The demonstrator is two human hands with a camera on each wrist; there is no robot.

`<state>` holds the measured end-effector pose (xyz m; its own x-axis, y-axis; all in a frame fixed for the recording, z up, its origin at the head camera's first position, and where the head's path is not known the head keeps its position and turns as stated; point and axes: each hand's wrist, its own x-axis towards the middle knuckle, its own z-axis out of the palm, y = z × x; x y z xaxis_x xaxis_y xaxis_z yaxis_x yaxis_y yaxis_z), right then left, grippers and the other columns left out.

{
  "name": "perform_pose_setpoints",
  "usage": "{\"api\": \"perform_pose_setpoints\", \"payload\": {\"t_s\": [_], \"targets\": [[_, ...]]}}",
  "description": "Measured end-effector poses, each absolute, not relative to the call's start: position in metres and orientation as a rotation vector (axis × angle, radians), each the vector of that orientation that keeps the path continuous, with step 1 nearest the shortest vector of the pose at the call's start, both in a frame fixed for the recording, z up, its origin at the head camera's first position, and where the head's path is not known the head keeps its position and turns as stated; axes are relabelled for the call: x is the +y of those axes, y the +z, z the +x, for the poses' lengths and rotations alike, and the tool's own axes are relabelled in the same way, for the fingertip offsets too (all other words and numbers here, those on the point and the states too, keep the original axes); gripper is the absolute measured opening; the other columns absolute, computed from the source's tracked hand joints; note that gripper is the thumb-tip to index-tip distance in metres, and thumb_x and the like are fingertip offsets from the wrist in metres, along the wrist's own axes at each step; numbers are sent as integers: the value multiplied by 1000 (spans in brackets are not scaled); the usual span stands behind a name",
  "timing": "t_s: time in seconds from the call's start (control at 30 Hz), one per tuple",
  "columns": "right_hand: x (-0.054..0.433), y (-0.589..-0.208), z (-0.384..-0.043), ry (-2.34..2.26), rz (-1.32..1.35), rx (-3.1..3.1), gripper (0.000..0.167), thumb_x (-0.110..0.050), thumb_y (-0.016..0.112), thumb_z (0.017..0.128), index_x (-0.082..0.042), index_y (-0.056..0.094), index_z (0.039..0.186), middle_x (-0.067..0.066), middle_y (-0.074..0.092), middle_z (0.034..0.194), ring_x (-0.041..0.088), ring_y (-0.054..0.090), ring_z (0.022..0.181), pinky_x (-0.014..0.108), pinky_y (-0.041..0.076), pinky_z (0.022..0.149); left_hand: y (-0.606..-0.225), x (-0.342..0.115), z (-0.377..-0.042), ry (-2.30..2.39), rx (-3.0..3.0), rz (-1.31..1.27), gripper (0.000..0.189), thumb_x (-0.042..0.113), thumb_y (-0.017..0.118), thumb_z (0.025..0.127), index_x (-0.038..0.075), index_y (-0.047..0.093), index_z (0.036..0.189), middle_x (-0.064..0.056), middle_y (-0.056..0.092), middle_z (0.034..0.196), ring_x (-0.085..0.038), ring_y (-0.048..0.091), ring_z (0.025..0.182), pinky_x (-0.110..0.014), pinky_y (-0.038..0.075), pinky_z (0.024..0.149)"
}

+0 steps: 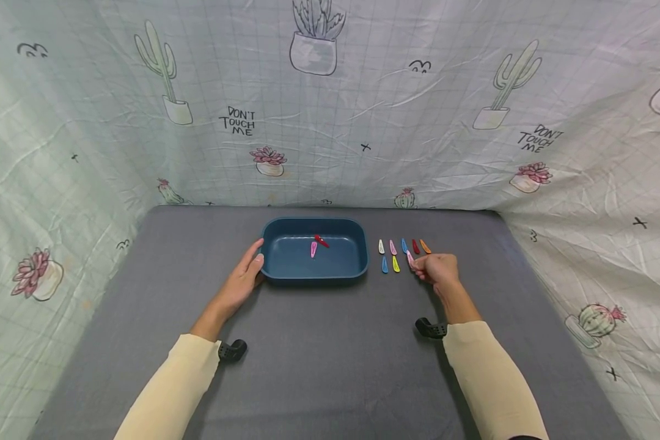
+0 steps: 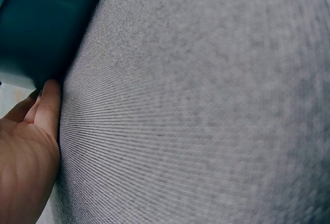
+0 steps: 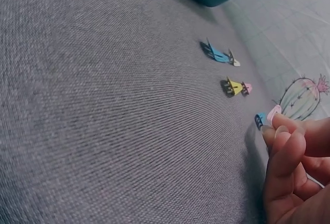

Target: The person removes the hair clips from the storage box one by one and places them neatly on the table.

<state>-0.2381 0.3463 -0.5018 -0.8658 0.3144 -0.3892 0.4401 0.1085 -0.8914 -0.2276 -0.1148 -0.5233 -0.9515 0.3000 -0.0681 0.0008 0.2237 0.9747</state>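
Note:
A dark blue rectangular bin (image 1: pixel 315 274) stands on the grey table, with a pink hair clip (image 1: pixel 313 249) and a red hair clip (image 1: pixel 321 241) inside. My left hand (image 1: pixel 242 282) touches the bin's left side with its fingers fairly straight; in the left wrist view the hand (image 2: pixel 33 146) meets the bin's lower corner. To the right of the bin, my right hand (image 1: pixel 439 269) pinches a pink snap hair clip (image 1: pixel 409 258) between thumb and fingertips. The right wrist view shows this pink clip (image 3: pixel 274 112) at the fingertips, clear of the cloth.
Several snap clips lie in rows right of the bin: white (image 1: pixel 381 247), pink (image 1: pixel 393 247), blue (image 1: pixel 404 245), red (image 1: pixel 415 246) and orange (image 1: pixel 425 246) behind, blue (image 1: pixel 384 264) and yellow (image 1: pixel 396 264) in front. A printed curtain (image 1: pixel 330 122) hangs behind the table.

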Motion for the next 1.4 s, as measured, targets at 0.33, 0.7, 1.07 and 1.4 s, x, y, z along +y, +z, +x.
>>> {"api": "perform_pose_setpoints", "payload": {"t_s": [0.33,0.7,1.07,1.4], "targets": [[343,-504,-239,-1817,764,2335,18,5,68,91,-1,78,77,-5,64,58,4,56,49,19,52,48,-522,-115,-227,1786,2267,276,59,45,31,115,31,11,169,-6,1,178,-33,11,164,-61,26,127],[342,-505,-243,-1739,814,2352,13,0,75,90,-1,78,78,-5,65,56,4,57,47,20,53,48,-520,-113,-227,1784,2266,272,60,46,31,114,32,11,169,-5,1,178,-33,11,164,-62,25,127],[342,-502,-243,-1668,799,2367,15,-3,75,92,-3,77,76,-5,65,56,4,57,48,19,53,48,-520,-114,-228,1780,2274,267,61,46,31,114,29,12,169,-7,2,178,-35,12,164,-61,27,127],[343,-499,-245,-1673,805,2300,18,0,77,90,-4,76,72,-5,66,54,3,57,45,18,52,46,-523,-114,-228,1759,2289,245,61,48,33,114,32,13,169,-7,4,178,-35,14,163,-61,28,126]]}}
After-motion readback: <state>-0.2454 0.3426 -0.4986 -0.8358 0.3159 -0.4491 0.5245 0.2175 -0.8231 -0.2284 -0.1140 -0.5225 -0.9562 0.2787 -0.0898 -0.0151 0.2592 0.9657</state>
